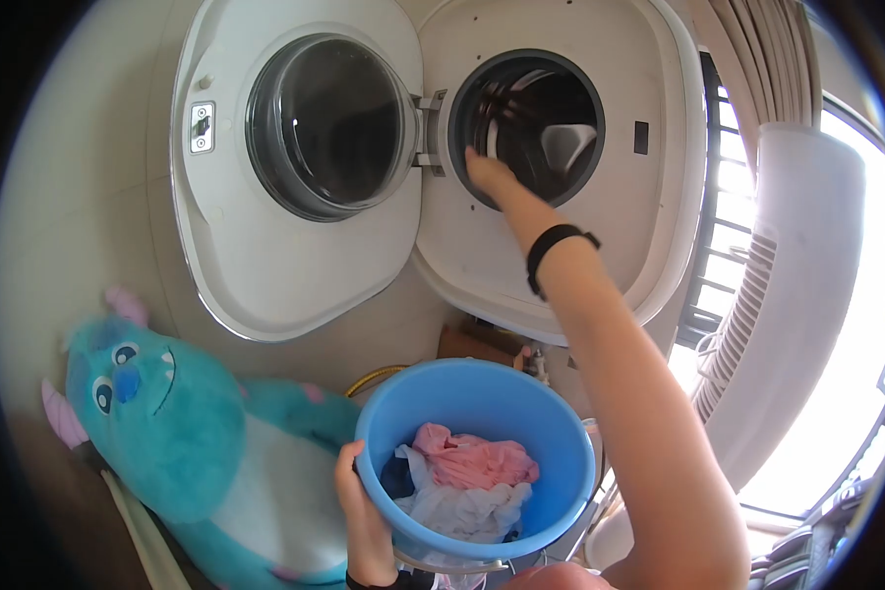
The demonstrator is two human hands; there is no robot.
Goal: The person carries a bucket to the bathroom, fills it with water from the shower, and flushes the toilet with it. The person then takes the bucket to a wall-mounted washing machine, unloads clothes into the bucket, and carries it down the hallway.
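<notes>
A blue bucket (570,413) holds pink cloth (477,460), white cloth (462,509) and something dark. My left hand (364,511) grips the bucket's left side, the thumb at its rim. My right hand (490,177) is at the lower left edge of the round drum opening (531,123) of a white wall-mounted washing machine (649,226). Its fingers are smeared and partly lost against the dark drum, so what they hold, if anything, cannot be made out. The machine's door (216,256), with a round glass window (334,128), stands swung open to the left.
A large blue-green plush toy (187,423) lies left of the bucket. On the right stand a tall white slatted appliance (796,275) and a beige curtain (767,59) by a bright window. A yellow hose (374,376) and a brown box (477,344) are behind the bucket.
</notes>
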